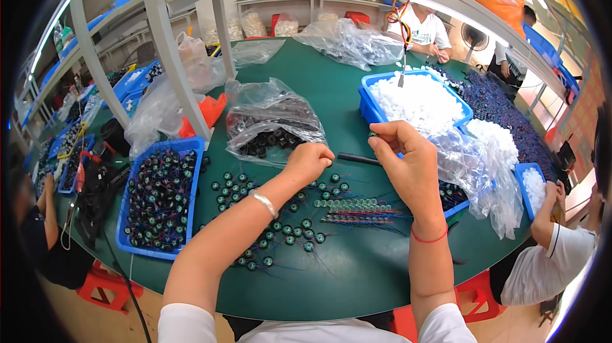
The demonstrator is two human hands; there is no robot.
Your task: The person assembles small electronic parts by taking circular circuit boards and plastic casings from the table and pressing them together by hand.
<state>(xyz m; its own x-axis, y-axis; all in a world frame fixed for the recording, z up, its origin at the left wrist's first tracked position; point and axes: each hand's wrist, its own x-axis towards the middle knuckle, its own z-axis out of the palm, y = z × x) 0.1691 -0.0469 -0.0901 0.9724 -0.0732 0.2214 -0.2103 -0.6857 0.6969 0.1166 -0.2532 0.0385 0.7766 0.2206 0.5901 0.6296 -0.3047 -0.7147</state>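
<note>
My left hand [310, 163] is closed, fingertips pinched together, by the mouth of a clear plastic bag [280, 104] of small black round parts [268, 142]. Anything in those fingers is hidden. My right hand [411, 161] is raised over the table, pinching a tiny greenish piece whose kind I cannot make out. Between the hands shows a black rod-shaped tool [358, 159]. Below them lie a row of small green circuit boards with red and blue wires [357, 206] and many loose black round parts with green faces and thin wires [290, 240].
A blue tray [199, 152] of wired round parts stands left. At right, a blue tray [364, 108] holds white pieces [414, 97], with plastic bags [462, 177] alongside. A grey frame post [167, 56] rises at left. Co-workers sit around the green table [357, 279].
</note>
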